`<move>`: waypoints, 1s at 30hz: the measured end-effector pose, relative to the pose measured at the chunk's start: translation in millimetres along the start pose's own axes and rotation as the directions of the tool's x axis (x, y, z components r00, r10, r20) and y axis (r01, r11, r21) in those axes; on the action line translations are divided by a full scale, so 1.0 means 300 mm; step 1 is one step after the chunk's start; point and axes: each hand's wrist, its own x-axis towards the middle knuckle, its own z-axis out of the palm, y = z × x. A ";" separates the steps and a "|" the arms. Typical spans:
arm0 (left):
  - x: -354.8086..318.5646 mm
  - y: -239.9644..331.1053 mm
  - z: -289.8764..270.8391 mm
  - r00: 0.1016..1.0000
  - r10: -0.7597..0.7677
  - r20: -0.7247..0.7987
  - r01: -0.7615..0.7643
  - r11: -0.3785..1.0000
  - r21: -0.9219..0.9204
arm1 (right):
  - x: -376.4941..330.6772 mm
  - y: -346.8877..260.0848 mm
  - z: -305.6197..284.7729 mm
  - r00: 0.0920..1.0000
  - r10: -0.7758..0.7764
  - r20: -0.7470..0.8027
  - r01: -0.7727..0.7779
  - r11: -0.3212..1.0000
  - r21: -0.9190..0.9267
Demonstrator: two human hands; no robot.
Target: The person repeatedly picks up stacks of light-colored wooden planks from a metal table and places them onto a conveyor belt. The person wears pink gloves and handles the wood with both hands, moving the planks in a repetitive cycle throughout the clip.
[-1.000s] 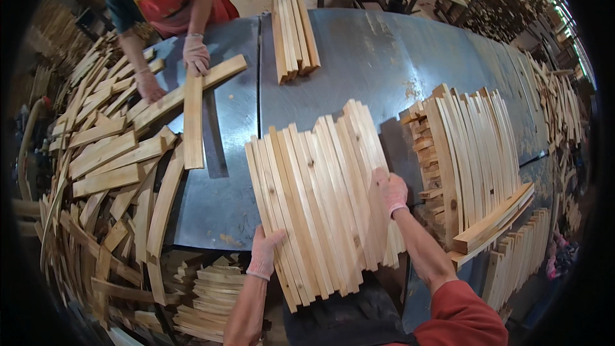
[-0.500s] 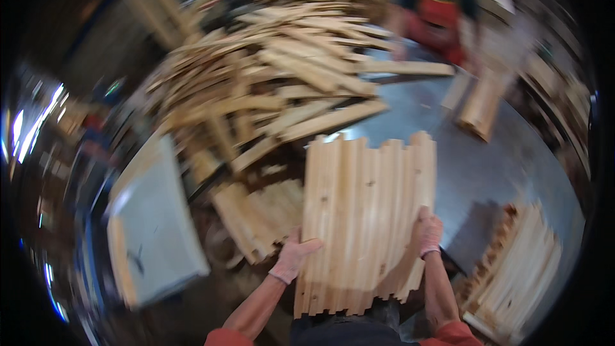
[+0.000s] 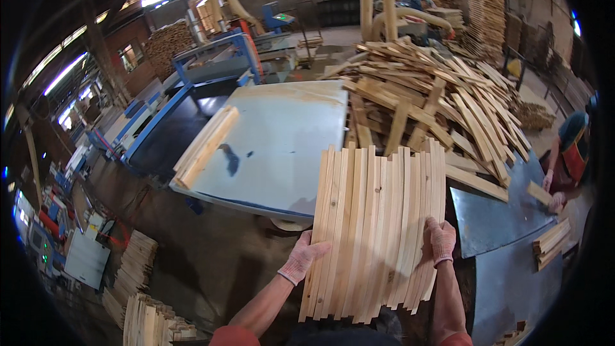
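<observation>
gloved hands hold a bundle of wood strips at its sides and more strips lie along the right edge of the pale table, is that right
Not quite: the head view shows the other strips along the left edge of the pale table, not the right. The left hand and right hand do hold the bundle.

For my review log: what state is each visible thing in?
Row of pale wooden slats, held side by side, ends uneven.
Left fingers in pale pink glove, closed on the row's left side.
Right fingers in pale pink glove, closed on its right side.
Flat white table, bearing long wooden strips near its left edge.
Heap of loose tan wooden boards, jumbled.
Grey metal table, bearing a bundle of wooden slats.
</observation>
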 end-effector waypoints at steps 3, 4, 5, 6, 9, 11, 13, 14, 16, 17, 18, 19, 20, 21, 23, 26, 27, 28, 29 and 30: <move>-0.035 0.076 -0.286 0.998 0.041 -0.042 -0.043 0.998 -0.052 | -0.092 -0.185 0.217 0.993 -0.031 0.113 0.032 0.999 -0.006; -0.053 0.111 -0.378 0.996 0.051 -0.070 -0.056 0.996 -0.063 | -0.145 -0.275 0.282 0.986 -0.044 0.162 0.041 0.999 0.020; -0.073 0.159 -0.445 0.995 0.053 -0.089 -0.060 0.996 -0.071 | -0.192 -0.338 0.340 0.978 -0.047 0.203 0.038 0.998 0.044; -0.086 0.200 -0.514 0.993 0.055 -0.106 -0.063 0.995 -0.079 | -0.198 -0.346 0.419 0.976 -0.059 0.210 0.056 0.998 0.022; -0.078 0.250 -0.795 0.973 -0.045 -0.226 0.037 0.999 -0.039 | -0.325 -0.535 0.621 0.922 -0.144 0.360 0.149 0.989 0.012; -0.011 0.301 -0.931 0.970 -0.089 -0.225 0.091 0.996 0.000 | -0.370 -0.633 0.712 0.922 -0.058 0.384 0.178 0.942 -0.285; 0.047 0.368 -1.046 0.968 -0.133 -0.212 0.141 0.990 0.022 | -0.362 -0.647 0.836 0.918 -0.036 0.395 0.219 0.876 -0.429; 0.055 0.412 -1.089 0.964 -0.166 -0.207 0.174 0.984 0.023 | -0.377 -0.701 0.880 0.899 0.023 0.438 0.217 0.844 -0.490; 0.135 0.424 -1.186 0.960 -0.171 -0.223 0.204 0.970 0.134 | -0.372 -0.720 0.972 0.897 0.023 0.442 0.177 0.897 -0.405; 0.176 0.430 -1.231 0.963 -0.181 -0.198 0.206 0.971 0.118 | -0.371 -0.725 1.017 0.895 0.026 0.445 0.156 0.918 -0.366; 0.234 0.463 -1.258 0.969 -0.183 -0.167 0.202 0.974 0.106 | -0.360 -0.755 1.052 0.879 0.065 0.472 0.103 0.941 -0.321; 0.292 0.477 -1.286 0.973 -0.184 -0.136 0.198 0.976 0.094 | -0.343 -0.758 1.086 0.899 0.047 0.435 0.122 0.928 -0.353; 0.367 0.502 -1.303 0.977 -0.148 -0.153 0.169 0.976 0.134 | -0.314 -0.761 1.125 0.919 0.024 0.395 0.139 0.915 -0.378; 0.427 0.518 -1.321 0.983 -0.137 -0.120 0.155 0.976 0.154 | -0.284 -0.764 1.163 0.935 0.000 0.354 0.154 0.901 -0.405; 0.571 0.584 -1.346 0.992 -0.118 -0.048 0.125 0.973 0.196 | -0.213 -0.773 1.233 0.953 -0.030 0.302 0.151 0.910 -0.387; 0.826 0.652 -1.453 0.994 -0.023 -0.111 0.089 0.761 0.642 | -0.154 -0.857 1.360 0.957 0.025 0.288 0.089 0.923 -0.375; 0.905 0.689 -1.450 0.991 0.012 -0.132 0.094 0.637 0.765 | -0.135 -0.890 1.388 0.957 0.060 0.285 0.055 0.924 -0.379; 0.969 0.715 -1.450 0.988 0.031 -0.148 0.111 0.516 0.849 | -0.125 -0.918 1.414 0.965 0.040 0.258 0.060 0.928 -0.367; 1.021 0.772 -1.410 0.988 0.053 -0.145 0.115 0.378 0.919 | -0.089 -0.923 1.432 0.972 0.041 0.230 0.045 0.932 -0.359; 1.061 0.819 -1.409 0.984 0.077 -0.159 0.138 0.224 0.965 | -0.058 -0.928 1.464 0.974 0.046 0.223 0.035 0.938 -0.344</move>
